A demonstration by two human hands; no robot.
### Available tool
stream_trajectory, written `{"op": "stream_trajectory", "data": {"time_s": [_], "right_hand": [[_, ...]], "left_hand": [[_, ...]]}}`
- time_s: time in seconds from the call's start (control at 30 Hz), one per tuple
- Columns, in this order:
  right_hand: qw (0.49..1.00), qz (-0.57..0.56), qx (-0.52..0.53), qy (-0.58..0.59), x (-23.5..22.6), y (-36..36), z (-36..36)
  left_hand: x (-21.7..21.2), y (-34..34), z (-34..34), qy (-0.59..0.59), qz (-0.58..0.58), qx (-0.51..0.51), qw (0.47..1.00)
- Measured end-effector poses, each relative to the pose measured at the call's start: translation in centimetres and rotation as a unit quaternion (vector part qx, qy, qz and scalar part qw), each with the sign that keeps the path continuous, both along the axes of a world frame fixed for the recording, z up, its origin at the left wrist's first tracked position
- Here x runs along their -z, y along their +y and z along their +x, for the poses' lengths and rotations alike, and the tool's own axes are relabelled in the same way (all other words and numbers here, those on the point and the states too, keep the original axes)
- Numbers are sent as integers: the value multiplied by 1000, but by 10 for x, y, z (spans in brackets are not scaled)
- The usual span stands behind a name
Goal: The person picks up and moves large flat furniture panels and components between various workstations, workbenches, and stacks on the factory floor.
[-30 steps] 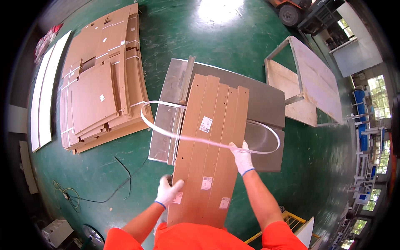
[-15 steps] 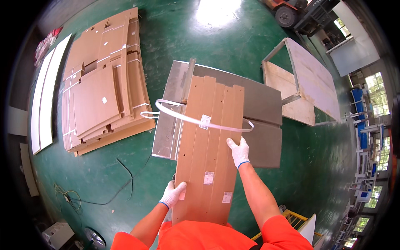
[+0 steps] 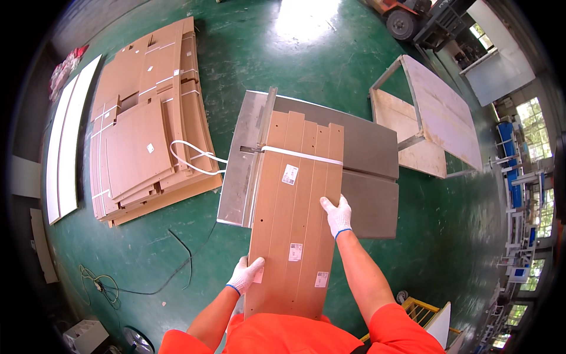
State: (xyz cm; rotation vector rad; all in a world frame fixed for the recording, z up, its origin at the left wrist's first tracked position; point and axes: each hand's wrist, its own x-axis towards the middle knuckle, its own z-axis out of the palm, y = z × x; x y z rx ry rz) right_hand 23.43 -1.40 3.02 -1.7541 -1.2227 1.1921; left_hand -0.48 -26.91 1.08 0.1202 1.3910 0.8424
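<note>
A bundle of long brown boards (image 3: 298, 218) with white labels lies lengthwise in front of me, its far part on a grey metal-topped machine (image 3: 371, 197). My left hand (image 3: 245, 275), in a white glove, grips the near left edge, thumb on top and fingers hidden below. Farther along the right edge, my gloved right hand (image 3: 337, 216) holds the boards the same way. Across their far part runs a flat white strap (image 3: 302, 155), close against the top. A loop of the strap sticks out left of the machine.
Stacks of strapped brown boards (image 3: 138, 147) lie on the green floor at left, beside long white panels (image 3: 68, 141). A wooden-panelled frame (image 3: 442, 112) stands at right, a forklift (image 3: 407, 23) far right. A cable (image 3: 177, 268) trails at lower left; a yellow frame (image 3: 421, 312) is at lower right.
The strap's wide, raised loop over the boards has drawn down tight across them, and a larger loop now sticks out at left. Both hands keep their places on the boards.
</note>
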Motion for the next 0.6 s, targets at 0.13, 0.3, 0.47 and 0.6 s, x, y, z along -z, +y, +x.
{"op": "stream_trajectory", "data": {"time_s": [0.13,0.3,0.47,0.6], "right_hand": [[1000,7,-8,-5,0,-2,-1],[1000,9,-8,-6,-3,-1,-3],[999,21,-48,9,-10,-93,11],[990,-87,-86,76,-23,-250,48]], "left_hand": [[-9,1,-2,16,3,12,1000],[4,4,-5,34,7,18,999],[4,-2,-10,8,17,-12,1000],[-36,-34,-2,-10,1,-5,1000]]}}
